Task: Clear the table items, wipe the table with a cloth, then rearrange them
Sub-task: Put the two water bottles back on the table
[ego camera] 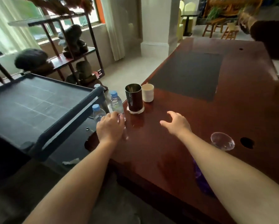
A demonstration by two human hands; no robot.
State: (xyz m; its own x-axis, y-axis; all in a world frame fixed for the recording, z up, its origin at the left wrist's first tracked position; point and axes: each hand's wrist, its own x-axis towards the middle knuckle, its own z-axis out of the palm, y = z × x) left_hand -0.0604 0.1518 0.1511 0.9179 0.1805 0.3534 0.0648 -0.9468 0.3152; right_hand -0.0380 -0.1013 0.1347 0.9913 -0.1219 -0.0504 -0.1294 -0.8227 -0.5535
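Note:
The reddish-brown table [232, 110] fills the right half of the head view. At its left edge stands a clear water bottle [116, 102] with a blue cap, and my left hand [110, 127] is closed around its lower part. My right hand [177, 123] hovers open over the table, fingers spread, holding nothing. Behind the hands a dark cylindrical cup [134, 97] stands on a glass coaster, with a white cup [148, 92] touching its right side. A clear glass dish [222, 143] lies near my right forearm. A purple cloth [200, 177] shows partly under that forearm.
A dark cart [30, 107] stands close against the table's left side, with another blue-capped bottle [97, 112] on its lower level. The table has a dark inset panel [187, 73] and a round hole [247, 143]. A shelf with stones stands behind the cart.

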